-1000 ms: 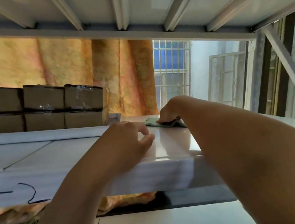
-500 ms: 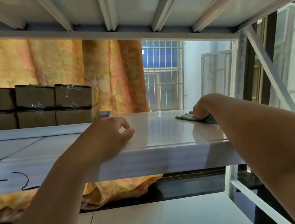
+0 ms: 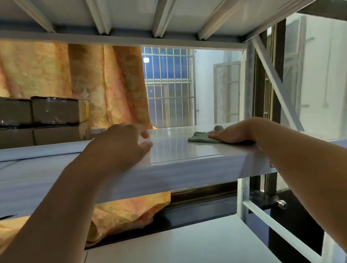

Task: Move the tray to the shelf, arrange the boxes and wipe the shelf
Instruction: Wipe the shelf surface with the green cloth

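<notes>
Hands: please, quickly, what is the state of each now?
Left hand: open, rests on the shelf edge, holds nothing.
Right hand: open, presses the green cloth flat.

Glossy smooth metal shelf (image 3: pixel 182 151), soft green cloth (image 3: pixel 202 138), matt cardboard boxes (image 3: pixel 55 112) under shiny tape

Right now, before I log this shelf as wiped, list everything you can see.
white metal shelf board: one, white, middle level, under both hands
green cloth: one, green, on the shelf board, right side
brown cardboard boxes: four in view, brown, stacked two high, far left at the back
orange patterned curtain: one, orange, behind the shelves
barred window: one, pale bars, behind centre
left hand: one, rests on the board's front edge, holds nothing
right hand: one, presses flat on the green cloth
</notes>
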